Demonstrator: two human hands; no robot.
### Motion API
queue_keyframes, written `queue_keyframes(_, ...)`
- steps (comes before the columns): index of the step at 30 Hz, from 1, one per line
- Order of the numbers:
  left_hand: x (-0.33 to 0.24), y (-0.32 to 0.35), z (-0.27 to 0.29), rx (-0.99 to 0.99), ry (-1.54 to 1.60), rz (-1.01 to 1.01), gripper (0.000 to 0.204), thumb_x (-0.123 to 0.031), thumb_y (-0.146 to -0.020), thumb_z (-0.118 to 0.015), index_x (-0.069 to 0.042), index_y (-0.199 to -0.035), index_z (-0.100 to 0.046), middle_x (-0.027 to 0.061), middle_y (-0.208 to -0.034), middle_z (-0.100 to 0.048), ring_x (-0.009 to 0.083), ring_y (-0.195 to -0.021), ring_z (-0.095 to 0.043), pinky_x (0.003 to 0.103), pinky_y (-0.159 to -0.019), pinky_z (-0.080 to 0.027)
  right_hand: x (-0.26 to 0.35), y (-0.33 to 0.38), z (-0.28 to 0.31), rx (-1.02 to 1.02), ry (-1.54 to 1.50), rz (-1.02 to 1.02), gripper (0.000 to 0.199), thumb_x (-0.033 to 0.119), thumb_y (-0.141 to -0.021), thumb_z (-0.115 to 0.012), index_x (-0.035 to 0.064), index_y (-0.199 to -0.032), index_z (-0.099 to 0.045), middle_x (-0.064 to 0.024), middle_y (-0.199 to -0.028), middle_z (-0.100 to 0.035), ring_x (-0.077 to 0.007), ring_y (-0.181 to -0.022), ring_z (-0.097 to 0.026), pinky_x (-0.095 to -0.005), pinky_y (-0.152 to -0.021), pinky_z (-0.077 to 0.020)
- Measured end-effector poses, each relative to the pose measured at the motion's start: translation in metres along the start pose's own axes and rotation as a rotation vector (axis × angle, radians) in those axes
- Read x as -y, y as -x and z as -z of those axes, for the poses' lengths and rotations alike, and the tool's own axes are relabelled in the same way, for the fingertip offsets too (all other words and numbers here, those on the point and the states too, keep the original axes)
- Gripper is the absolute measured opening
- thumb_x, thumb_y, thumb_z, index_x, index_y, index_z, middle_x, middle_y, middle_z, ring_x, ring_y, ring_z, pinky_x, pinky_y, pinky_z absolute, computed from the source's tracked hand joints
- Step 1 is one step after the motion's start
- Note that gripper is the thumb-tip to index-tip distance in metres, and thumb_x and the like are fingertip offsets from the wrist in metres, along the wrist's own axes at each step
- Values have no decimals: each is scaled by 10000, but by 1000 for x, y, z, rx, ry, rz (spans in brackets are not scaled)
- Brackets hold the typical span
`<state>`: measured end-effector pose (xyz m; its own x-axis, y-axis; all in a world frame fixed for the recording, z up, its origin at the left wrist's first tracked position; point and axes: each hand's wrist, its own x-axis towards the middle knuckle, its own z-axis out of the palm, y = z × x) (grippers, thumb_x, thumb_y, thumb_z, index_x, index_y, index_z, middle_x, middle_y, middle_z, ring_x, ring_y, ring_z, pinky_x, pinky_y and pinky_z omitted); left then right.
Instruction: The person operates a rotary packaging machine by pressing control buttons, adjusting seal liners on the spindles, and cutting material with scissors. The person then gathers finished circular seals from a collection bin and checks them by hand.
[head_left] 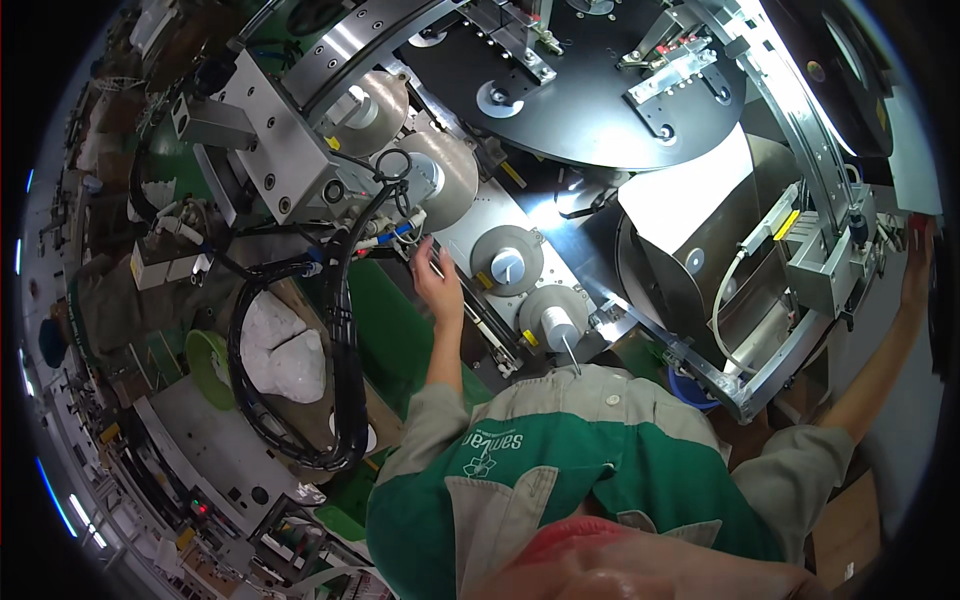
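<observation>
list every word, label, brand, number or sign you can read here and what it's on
Green-and-grey shirt: white lettering over a flower-like emblem on the chest, upside down in this view; I won't copy the wording.
Machine: small yellow stickers; any print on them is too small to read.

Harsh white glare upper right, dark edges
</observation>
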<state>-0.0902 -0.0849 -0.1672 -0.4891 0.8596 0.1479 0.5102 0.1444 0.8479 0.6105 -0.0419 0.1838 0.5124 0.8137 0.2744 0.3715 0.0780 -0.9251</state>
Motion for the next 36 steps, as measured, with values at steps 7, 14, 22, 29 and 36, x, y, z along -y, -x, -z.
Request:
queue_keyframes(7, 6, -46, -48, 90, 22, -43, 230, -81, -858, -530, 69, -1031, -551, 200, -1016, -601, 332, -935, -577, 391, -812, -432, 3, 1, 3, 45, -44, -11, 387, 231, -931, -461, 9, -1249, -463, -87, -1269, -473, -184, -1196, -424, -395, -1060, -297)
queue_keyframes(14, -6, -55, -63, 17, 210, -112, 215, -38, -818, -556, 67, -1004, -576, 210, -1008, -606, 359, -947, -554, 418, -852, -397, 11, 10, -15, -4, -75, -15, 388, 224, -929, -464, 11, -1254, -458, -81, -1265, -474, -184, -1192, -427, -388, -1061, -303)
queue_keyframes(22, 3, -57, -67, -24, 139, -197, 188, -39, -822, -535, 66, -972, -579, 221, -990, -602, 377, -928, -553, 425, -819, -406, 17, 16, -23, -14, -41, 5, 427, 235, -928, -468, 3, -1282, -421, -76, -1303, -437, -185, -1214, -400, -383, -1063, -297)
queue_keyframes(29, -1, -60, -67, -8, 120, -245, 229, -51, -839, -528, 72, -1028, -568, 237, -1054, -587, 384, -993, -541, 428, -865, -397, 12, 14, -21, -17, -60, 3, 437, 243, -930, -463, -3, -1288, -411, -81, -1301, -439, -179, -1211, -402, -379, -1062, -295)
queue_keyframes(36, 7, -56, -69, 129, 13, -212, 286, -128, -896, -455, 76, -1074, -545, 259, -1105, -552, 410, -1038, -497, 446, -890, -369, 12, 12, -17, 23, -68, -4, 432, 259, -930, -465, 5, -1277, -428, -71, -1285, -454, -161, -1205, -407, -365, -1062, -287)
